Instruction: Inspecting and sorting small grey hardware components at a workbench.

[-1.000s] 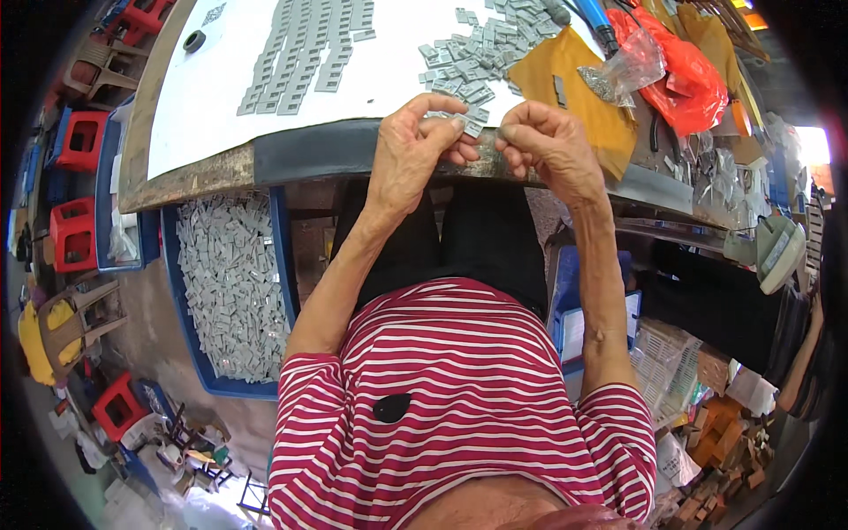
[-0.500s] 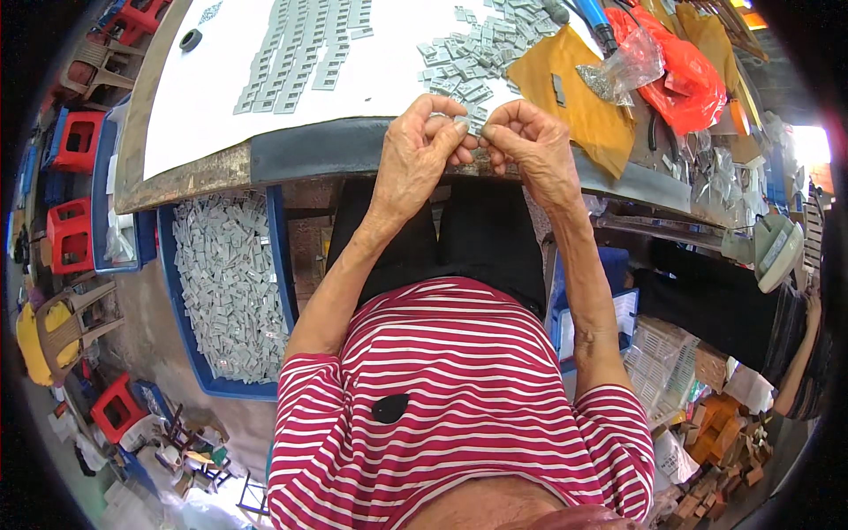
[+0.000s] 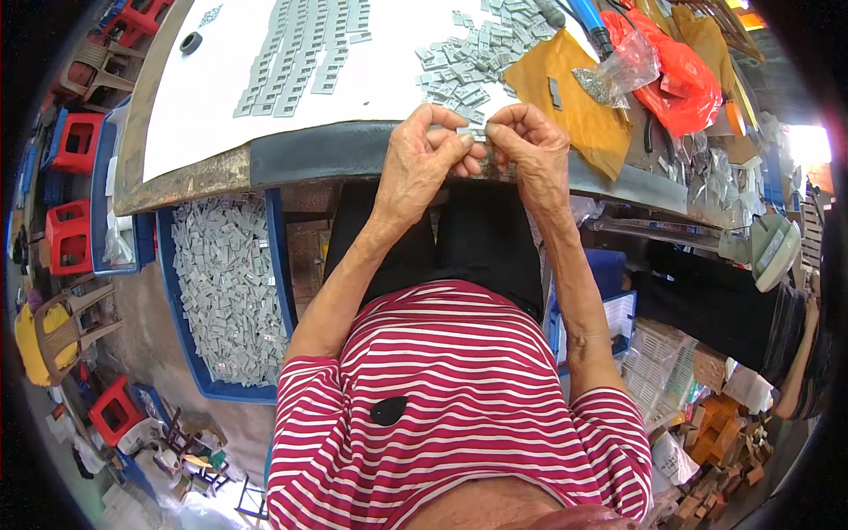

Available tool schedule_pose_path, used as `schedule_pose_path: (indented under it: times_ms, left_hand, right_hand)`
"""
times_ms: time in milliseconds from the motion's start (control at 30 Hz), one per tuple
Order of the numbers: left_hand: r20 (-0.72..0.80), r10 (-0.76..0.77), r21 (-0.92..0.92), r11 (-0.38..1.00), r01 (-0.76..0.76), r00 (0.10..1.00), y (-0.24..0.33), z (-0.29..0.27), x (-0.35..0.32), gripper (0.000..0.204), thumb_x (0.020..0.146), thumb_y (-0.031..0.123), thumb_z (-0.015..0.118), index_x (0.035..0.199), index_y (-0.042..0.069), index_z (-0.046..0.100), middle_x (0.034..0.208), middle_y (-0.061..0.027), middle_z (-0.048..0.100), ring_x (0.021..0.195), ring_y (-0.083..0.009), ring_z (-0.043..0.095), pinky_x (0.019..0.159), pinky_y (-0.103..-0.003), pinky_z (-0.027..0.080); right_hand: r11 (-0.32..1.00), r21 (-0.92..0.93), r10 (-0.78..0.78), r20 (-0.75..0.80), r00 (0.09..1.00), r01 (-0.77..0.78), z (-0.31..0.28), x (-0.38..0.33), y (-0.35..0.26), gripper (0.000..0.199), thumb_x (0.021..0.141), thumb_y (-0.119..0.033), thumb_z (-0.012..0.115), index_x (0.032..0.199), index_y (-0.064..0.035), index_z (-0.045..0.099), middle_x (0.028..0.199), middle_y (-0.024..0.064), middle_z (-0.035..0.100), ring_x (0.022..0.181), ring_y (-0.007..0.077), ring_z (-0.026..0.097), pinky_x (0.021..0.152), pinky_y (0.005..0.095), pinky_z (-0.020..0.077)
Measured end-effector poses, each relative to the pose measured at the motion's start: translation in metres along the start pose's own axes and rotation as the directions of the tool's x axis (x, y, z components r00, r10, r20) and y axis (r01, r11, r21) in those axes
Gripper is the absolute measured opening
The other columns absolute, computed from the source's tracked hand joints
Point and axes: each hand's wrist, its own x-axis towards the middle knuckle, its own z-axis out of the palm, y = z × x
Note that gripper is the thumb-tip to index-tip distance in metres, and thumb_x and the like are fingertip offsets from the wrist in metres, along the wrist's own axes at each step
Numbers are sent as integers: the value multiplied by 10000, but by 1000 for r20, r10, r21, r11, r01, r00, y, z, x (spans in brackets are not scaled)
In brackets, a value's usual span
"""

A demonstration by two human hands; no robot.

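Your white-topped table [image 3: 221, 97] carries laid-out rows of grey pieces [image 3: 300, 53]; a blue crate [image 3: 181, 318] of more sits below left; a loose pile [image 3: 468, 66] lies just beyond your hands; your left hand [image 3: 420, 163] and right hand [image 3: 530, 150] together pinch one small grey piece [image 3: 473, 135] at the table edge.

Two hands [image 3: 477, 155] at one desk [image 3: 353, 155]; one blue bin [image 3: 278, 265] of grey pieces too many to count; four red stools [image 3: 66, 238]; one orange bag [image 3: 685, 75].

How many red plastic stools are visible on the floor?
4: top-left corner, two stacked along the left edge, one lower left. More may be hidden.
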Motion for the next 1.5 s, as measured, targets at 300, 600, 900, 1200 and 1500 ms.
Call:
schedule_pose_path:
  times_ms: [300, 600, 900, 1200, 1500]
  left_hand:
    - [-18, 15, -12, 1000, -15, 1000, -2, 6, 0, 137, 821, -8, 501, 943, -40, 449, 739, -132, 616, 619, -123, 592, 549, -215, 479]
    - [11, 18, -40, 999, -17, 1000, -5, 5, 0, 119, 827, -21, 489, 937, -32, 446, 724, -116, 610, 611, -118, 584, 544, -211, 469]
    - [10, 104, 400, 911, -99, 995, 3, 2, 3, 155, 820, 52, 558, 954, -2, 503, 732, -84, 621, 620, -104, 583, 468, -220, 464]
    - [115, 379, 736, 588, -335, 918, 21, -15, 27, 176, 751, 73, 631, 901, -2, 573, 649, -92, 591, 565, -139, 558, 520, -265, 438]
    - [32, 440, 863, 441, -247, 897, 30, -70, 93, 180, 724, 157, 641, 830, 16, 608, 600, -91, 565, 547, -194, 536, 516, -313, 424]
  right_hand:
    - [999, -39, -23, -43, 999, 21, 0, -3, 2, 77, 766, -41, 612, 827, -3, 585, 612, -16, 542, 497, 33, 465, 454, 161, 358]
    - [994, 56, 95, 5, 995, -96, 0, -6, 0, 97, 784, -72, 601, 844, 5, 591, 652, -1, 574, 518, 36, 485, 476, 163, 375]
    - [997, -83, 2, -119, 993, -11, 12, -5, -7, 94, 800, -80, 587, 831, 9, 583, 652, -7, 567, 516, 26, 480, 440, 165, 364]
    - [998, 14, 64, 79, 995, -65, 5, 30, -9, 135, 789, -114, 616, 826, 15, 605, 612, -20, 521, 505, 37, 454, 463, 171, 363]
    - [997, -3, -74, 7, 997, 74, -1, 36, -20, 171, 831, -91, 563, 934, 39, 600, 758, 38, 567, 585, 63, 494, 524, 191, 432]
